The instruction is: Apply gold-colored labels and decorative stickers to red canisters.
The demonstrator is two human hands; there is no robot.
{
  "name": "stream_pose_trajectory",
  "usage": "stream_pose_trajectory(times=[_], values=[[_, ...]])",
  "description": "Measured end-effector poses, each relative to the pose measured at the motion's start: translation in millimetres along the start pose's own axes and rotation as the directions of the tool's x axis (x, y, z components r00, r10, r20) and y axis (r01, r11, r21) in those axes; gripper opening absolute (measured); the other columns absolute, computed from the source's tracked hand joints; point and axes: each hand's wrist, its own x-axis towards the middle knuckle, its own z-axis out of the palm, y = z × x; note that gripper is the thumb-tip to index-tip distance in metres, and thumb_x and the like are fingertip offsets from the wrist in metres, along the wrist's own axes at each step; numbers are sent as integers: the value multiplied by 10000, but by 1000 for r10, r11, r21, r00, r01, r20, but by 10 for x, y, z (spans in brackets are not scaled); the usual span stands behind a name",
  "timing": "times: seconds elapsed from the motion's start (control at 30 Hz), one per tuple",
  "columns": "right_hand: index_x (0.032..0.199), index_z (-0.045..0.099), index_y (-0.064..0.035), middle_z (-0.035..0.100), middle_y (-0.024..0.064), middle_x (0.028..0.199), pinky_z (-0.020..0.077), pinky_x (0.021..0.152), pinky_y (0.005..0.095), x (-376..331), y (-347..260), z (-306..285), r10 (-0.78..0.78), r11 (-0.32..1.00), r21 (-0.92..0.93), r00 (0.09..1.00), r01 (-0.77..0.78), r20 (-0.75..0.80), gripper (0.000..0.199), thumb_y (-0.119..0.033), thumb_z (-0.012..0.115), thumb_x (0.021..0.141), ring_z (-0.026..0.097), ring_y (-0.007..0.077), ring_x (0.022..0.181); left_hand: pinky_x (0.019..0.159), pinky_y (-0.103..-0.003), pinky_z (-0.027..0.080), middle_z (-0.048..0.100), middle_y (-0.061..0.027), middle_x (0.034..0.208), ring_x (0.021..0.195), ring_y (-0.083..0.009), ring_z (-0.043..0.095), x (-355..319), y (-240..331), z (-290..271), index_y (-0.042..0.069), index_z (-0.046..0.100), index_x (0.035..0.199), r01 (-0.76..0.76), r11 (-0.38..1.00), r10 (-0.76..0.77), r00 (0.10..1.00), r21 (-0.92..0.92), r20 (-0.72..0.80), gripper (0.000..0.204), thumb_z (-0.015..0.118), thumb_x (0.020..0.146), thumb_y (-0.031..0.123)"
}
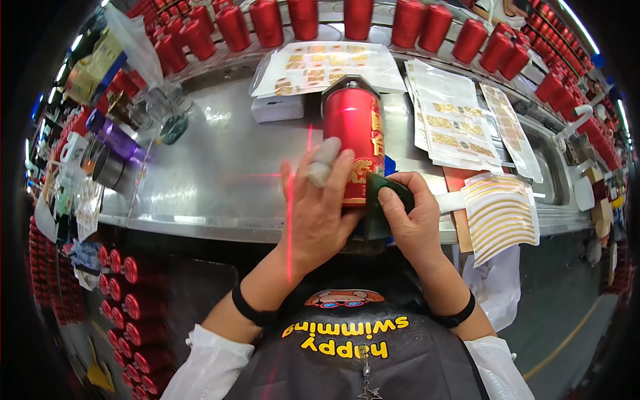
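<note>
1. red and glossy, the canister [347, 123] is lying, it seems, on the steel bench [213, 180] directly before the person, probably so both hands are reaching it easily.
2. the left hand [310, 217] is spreading its fingers apart against the canister's left side, seemingly steadying it; pale finger covers [324, 152] are showing, blurred.
3. the right hand [419, 212] is clamping a dark green flat piece [382, 208] between thumb and fingers beside the canister's near right side, presumably keeping its edge free.
4. white sticker sheets [453, 120] and a sheet of curved gold strips [500, 217] are lying rightward, likely for close reach.
5. gold characters [377, 130] are running along the canister; yellow lettering [353, 330] is appearing upside down on the black apron [420, 360].
</note>
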Motion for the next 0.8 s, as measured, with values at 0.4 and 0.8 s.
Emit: stream_pose_trajectory(times=[0.4, 0.8], values=[[1005, 588, -7, 648, 62, 804, 487, 660, 266, 13, 30, -44, 71, 996, 47, 997, -71, 2, 190, -158, 647, 906, 580, 108, 709, 1116, -620, 161, 458, -185, 1406, 1373, -418, 326, -1, -85, 90, 56, 374, 1438, -130, 991, 130, 991, -6, -45, 827, 782, 758, 292], [1009, 583, -11, 591, 5, 802, 445, 665, 228, 19, 106, -49, 38, 997, 72, 999, -40, 36, 175, -138, 646, 906, 518, 61, 726, 1135, -617, 120, 393, -198, 1472, 1428, -431, 207, 23, -62, 64, 44, 359, 1462, -115, 988, 113, 993, 102, 23, 881, 762, 759, 390]])
